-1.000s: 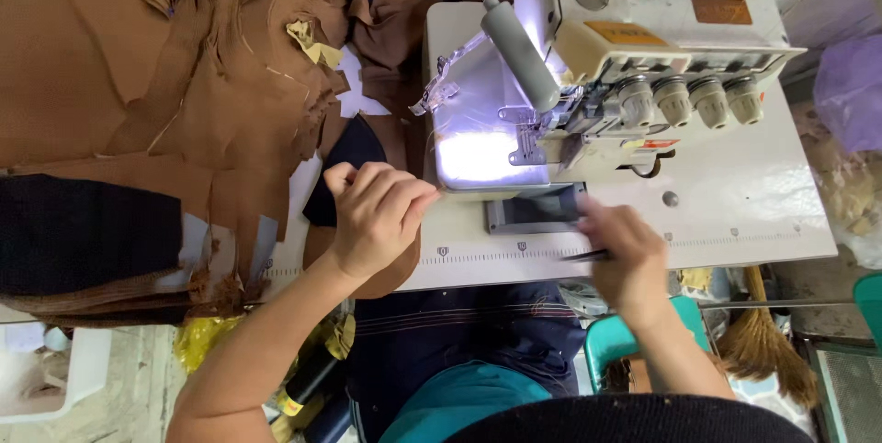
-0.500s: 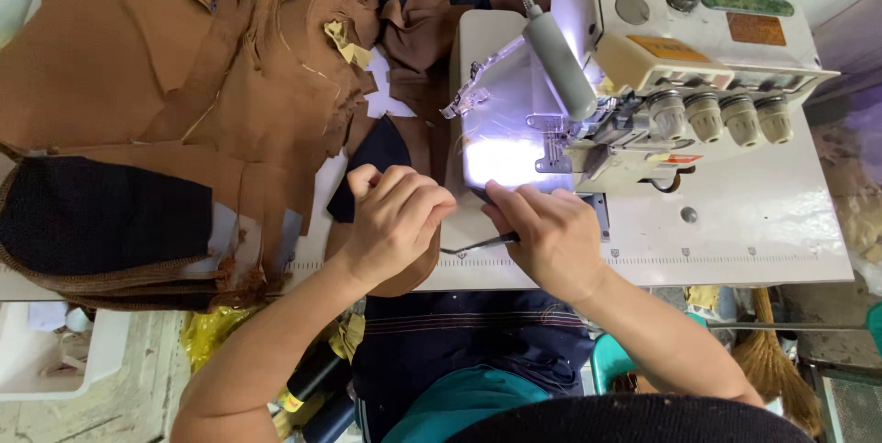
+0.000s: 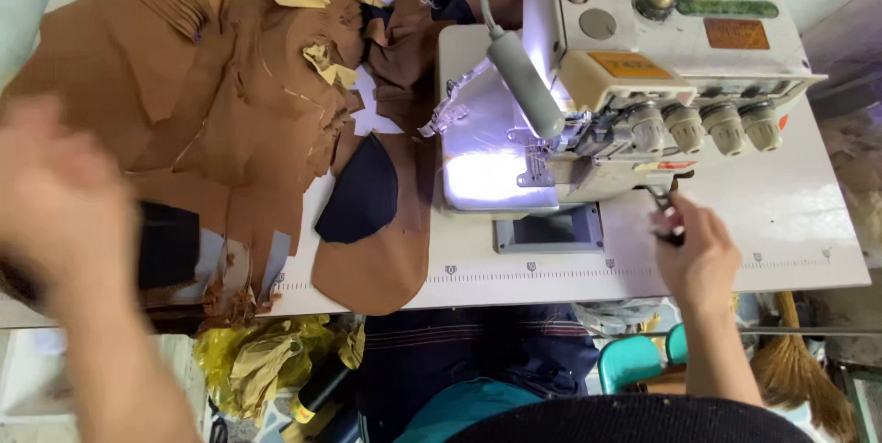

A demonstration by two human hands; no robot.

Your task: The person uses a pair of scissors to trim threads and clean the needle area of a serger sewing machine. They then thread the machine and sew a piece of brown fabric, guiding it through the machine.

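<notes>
My right hand (image 3: 700, 257) rests on the white sewing table (image 3: 790, 213) just right of the overlock machine (image 3: 661, 57). Its fingers are closed on a small dark metal tool (image 3: 665, 211) that points up toward the machine's front. My left hand (image 3: 62, 209) is a blur at the far left, over the stack of brown fabric pieces (image 3: 184, 85); I cannot tell whether it holds anything. A dark navy curved piece (image 3: 363, 195) lies on a brown piece (image 3: 377, 264) left of the lit needle plate (image 3: 487, 176).
A grey gooseneck lamp (image 3: 524, 85) hangs over the needle area. Several thread-tension knobs (image 3: 703, 126) line the machine's front. A ruler strip (image 3: 533, 268) runs along the table's near edge. Below it are yellow plastic (image 3: 248, 356), a teal stool (image 3: 634, 360) and a broom (image 3: 808, 369).
My left hand left the fabric by the needle plate and swung far left over the brown stack. My right hand moved right with the tool, away from the plate to beside the machine.
</notes>
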